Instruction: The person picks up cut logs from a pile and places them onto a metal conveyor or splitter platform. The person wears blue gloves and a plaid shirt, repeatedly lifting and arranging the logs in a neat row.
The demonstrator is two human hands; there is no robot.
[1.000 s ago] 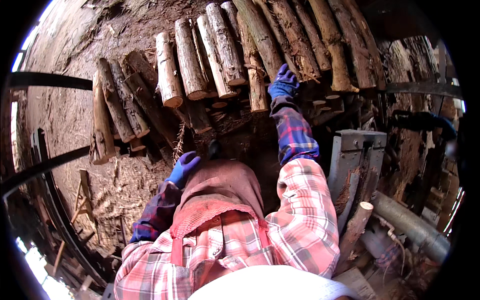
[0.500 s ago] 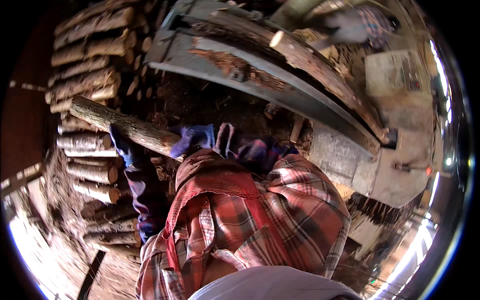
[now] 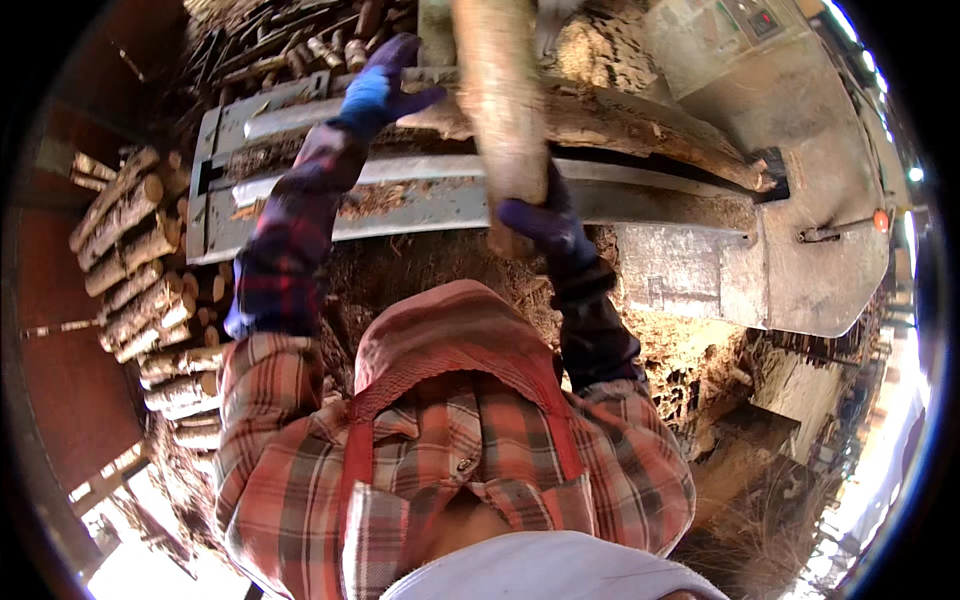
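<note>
A bark-covered log [image 3: 508, 110], smeared by motion, points away from me across a grey metal trough [image 3: 430, 225]. My right hand [image 3: 552, 222], in a blue-purple glove, grips the log's near end from its right side. Off to the log's left, my left hand [image 3: 385, 88] reaches over the trough in a blue glove; its fingers and thumb are apart and nothing is in them. Another log [image 3: 640, 135] lies lengthwise in the trough and passes beneath the held one. Its right end sits at a dark opening [image 3: 772, 175] in the machine housing.
Cut logs [image 3: 135, 240] are stacked at the left. Loose wood pieces [image 3: 330, 45] lie behind the trough. The machine housing [image 3: 800, 250] stands at the right, with a red-knobbed lever [image 3: 850, 228]. Wood chips [image 3: 690, 350] cover the ground below it.
The log has swung from my left to over the trough in front of me. My left hand has come off it and moved forward, while my right hand is now at its near end.
</note>
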